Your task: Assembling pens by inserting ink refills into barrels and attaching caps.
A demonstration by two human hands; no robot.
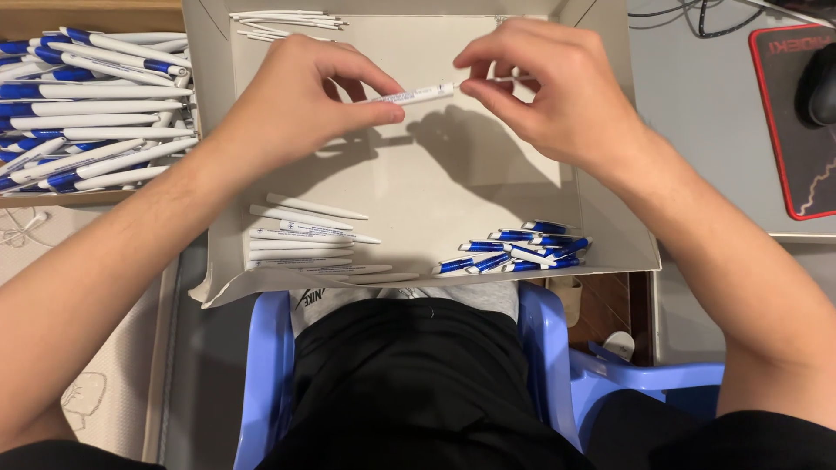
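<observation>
My left hand (300, 100) pinches a white pen barrel (416, 94) over the middle of a shallow white cardboard box (610, 235). My right hand (553, 87) grips the barrel's right end with thumb and forefinger; a thin part seems to sit there, mostly hidden by the fingers. Several empty white barrels (300, 239) lie at the box's lower left. A small heap of blue and white pen tops (518, 252) lies at its lower right. Thin white refills (283, 22) rest at the box's far edge.
A box of finished blue and white pens (87, 104) stands at the left. A red-edged black mouse mat with a mouse (805, 104) is at the right on a grey desk. A light blue plastic stool (557, 365) is under my lap.
</observation>
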